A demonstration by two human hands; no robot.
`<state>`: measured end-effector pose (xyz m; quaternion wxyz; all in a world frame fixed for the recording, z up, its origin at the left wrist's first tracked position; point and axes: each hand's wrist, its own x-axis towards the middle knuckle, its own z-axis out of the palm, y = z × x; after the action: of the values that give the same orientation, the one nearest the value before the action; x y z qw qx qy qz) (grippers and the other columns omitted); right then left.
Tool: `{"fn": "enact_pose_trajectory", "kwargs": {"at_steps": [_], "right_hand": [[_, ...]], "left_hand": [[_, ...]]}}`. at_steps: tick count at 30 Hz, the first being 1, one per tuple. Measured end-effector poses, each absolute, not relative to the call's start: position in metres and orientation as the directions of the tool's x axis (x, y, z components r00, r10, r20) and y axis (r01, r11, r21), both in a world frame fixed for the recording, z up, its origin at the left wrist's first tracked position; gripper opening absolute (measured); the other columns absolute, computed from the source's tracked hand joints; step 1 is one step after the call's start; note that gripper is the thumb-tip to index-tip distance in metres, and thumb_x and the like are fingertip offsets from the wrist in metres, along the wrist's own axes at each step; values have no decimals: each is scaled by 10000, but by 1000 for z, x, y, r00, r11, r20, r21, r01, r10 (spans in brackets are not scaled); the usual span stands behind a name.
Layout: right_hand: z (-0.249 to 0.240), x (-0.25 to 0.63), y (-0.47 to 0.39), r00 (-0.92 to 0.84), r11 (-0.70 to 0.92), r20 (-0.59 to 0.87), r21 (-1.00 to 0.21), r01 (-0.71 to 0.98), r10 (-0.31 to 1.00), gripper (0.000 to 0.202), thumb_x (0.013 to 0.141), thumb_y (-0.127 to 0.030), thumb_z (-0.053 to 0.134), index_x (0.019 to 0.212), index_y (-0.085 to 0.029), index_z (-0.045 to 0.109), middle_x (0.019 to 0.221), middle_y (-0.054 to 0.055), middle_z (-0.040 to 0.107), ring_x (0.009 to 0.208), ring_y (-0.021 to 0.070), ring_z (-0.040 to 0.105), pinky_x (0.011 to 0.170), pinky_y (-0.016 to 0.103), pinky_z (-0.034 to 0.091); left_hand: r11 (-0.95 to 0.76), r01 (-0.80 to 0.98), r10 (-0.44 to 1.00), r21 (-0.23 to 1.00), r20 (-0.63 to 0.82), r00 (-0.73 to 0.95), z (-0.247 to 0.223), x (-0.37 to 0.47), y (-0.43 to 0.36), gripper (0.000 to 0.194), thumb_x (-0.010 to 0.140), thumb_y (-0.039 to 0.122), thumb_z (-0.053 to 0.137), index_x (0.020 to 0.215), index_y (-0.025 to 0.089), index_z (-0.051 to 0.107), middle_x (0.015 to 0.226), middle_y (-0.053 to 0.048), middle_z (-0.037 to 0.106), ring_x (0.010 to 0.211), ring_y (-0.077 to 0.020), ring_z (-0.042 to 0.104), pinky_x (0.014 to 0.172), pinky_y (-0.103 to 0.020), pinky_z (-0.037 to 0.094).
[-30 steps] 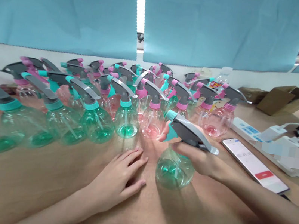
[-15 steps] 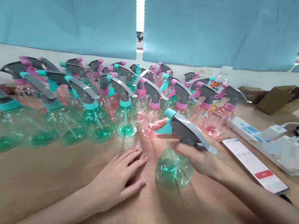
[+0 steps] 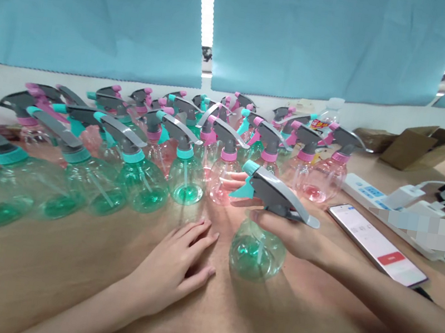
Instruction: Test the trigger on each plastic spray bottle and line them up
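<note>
My right hand [image 3: 284, 230] is wrapped round the neck of a green spray bottle [image 3: 257, 253], just below its grey and turquoise trigger head. The bottle is upright, with a little green liquid at its bottom; part of its neck is hidden by the fingers. My left hand [image 3: 179, 264] lies flat on the wooden table [image 3: 110, 289], fingers stretched out, holding nothing. Just beyond it stand a green spray bottle with a turquoise collar [image 3: 186, 180] and a pink spray bottle [image 3: 225, 175].
Several more green and pink spray bottles [image 3: 143, 188] fill the table's left and back. At the right lie a phone [image 3: 377, 244] with a lit screen and a white power strip [image 3: 370, 193] with plugs. Behind them are an open cardboard box [image 3: 423, 148] and a clear bottle [image 3: 328, 116].
The whole view has shifted very slightly. Both hands and the held spray bottle keep practically the same places.
</note>
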<state>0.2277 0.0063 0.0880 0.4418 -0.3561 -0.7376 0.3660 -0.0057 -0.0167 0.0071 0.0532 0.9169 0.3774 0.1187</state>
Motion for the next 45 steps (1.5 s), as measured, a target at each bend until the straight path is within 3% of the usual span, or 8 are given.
{"fn": "enact_pose_trajectory", "kwargs": {"at_steps": [10,23,36,42,45], "right_hand": [[105,221,1,-340,457,380,-870,184,860,545,679,-184,529,1202,-316,607,849,20,735,784,247,712,669,369,571],[97,226,2,-382,476,361,-836,271,851,603,738,-182,489,1324,-317,523,1111,30,714,865,239,710,706,377,566],[91,227,6,-394,492,392,-850,190,831,567,740,-165,493,1291,-284,544,1029,34,722,791,211,703,716,381,560],[93,228,3,-383,477,365,-841,254,848,525,737,-162,496,1242,-280,576,917,19,724,748,209,686,672,366,546],[99,229,0,-331,430,312,-815,389,891,435,718,-157,498,1110,-282,641,776,6,707,726,228,670,618,359,529]], "left_hand": [[-713,678,701,177,174,691,7,-6,-18,480,974,423,447,1392,189,429,1467,-137,410,1354,-311,346,1056,-513,360],[-714,678,701,178,174,692,5,-6,-17,483,971,426,454,1394,195,430,1470,-129,407,1360,-302,339,1071,-512,339],[-723,667,691,179,201,694,4,-6,-16,479,978,435,433,1389,189,436,1461,-134,418,1352,-307,350,1057,-512,355],[-718,669,696,191,194,691,4,-5,-16,483,974,437,445,1393,199,432,1467,-127,413,1352,-308,351,1064,-516,345],[-715,672,699,192,195,688,4,-6,-16,477,970,429,452,1390,203,432,1465,-127,415,1354,-303,350,1060,-505,352]]}}
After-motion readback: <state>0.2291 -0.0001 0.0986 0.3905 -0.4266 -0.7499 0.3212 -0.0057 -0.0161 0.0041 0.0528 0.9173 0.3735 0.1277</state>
